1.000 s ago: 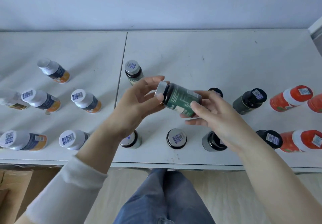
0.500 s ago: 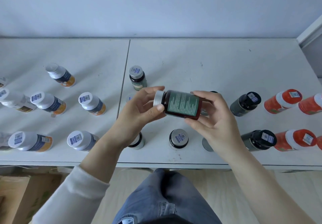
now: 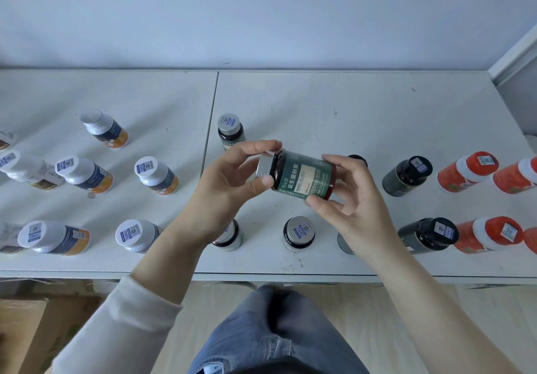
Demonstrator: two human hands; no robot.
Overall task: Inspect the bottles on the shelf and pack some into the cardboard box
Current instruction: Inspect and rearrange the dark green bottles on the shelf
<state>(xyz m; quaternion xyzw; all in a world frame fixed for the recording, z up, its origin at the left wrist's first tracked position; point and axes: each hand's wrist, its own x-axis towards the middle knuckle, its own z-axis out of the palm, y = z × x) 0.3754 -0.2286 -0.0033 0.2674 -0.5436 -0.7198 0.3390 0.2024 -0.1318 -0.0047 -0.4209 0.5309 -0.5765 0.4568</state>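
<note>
Bottle (image 3: 302, 174) rolled; left hand (image 3: 226, 181), right hand (image 3: 354, 199) grip it above white shelf (image 3: 334, 97); box (image 3: 20, 330), perhaps, below

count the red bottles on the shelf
4 red bottles at the right end: two in the back row, two in the front row; more may lie past the edge.

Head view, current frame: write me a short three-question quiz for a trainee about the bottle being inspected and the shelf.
1. True or false: the left hand pinches the silver cap of the green-label bottle while the right hand holds its other end.
2. The red-orange bottles stand at the shelf's: A left end, B middle, C right end.
3. Fill in: the navy-label bottles have ____ caps.
Key: 1 true; 2 C; 3 white.
</note>
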